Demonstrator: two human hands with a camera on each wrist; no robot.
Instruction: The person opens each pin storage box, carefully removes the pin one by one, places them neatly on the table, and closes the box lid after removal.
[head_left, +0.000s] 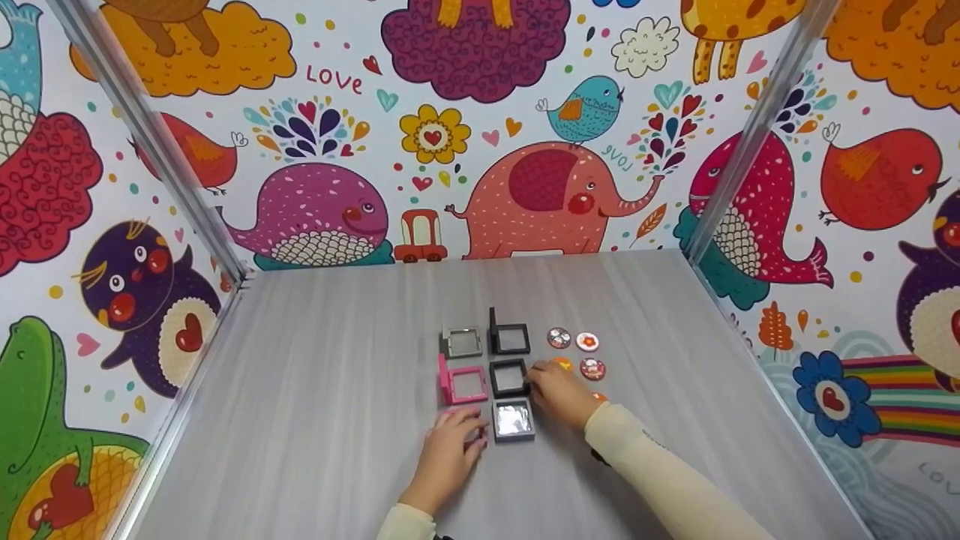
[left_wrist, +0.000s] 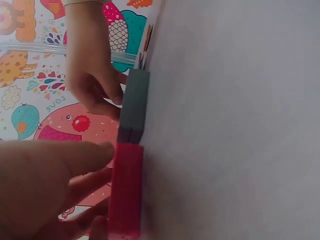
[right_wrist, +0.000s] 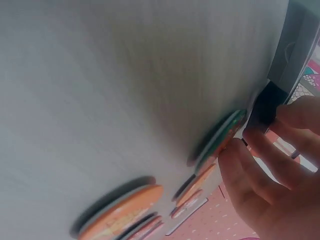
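Observation:
My left hand (head_left: pixel 448 454) lies over a pink square display case, gripping it between thumb and fingers; the hand hides most of it. In the left wrist view the thumb touches the upper edge of that pink case (left_wrist: pixel 126 190). My right hand (head_left: pixel 564 391) pinches the right edge of a black square display case (head_left: pixel 508 378). The right wrist view shows fingertips (right_wrist: pixel 255 132) against its dark side. Just in front of it, a grey square case (head_left: pixel 514 420) with a shiny clear middle lies flat, right of my left hand.
Behind lie a pink case (head_left: pixel 466 384) and a black case (head_left: pixel 512 339), each with a raised lid, and a pale grey case (head_left: pixel 463 342). Several round badges (head_left: pixel 592 368) lie to the right, some partly hidden by my right hand. Patterned walls surround the grey table (head_left: pixel 315 390).

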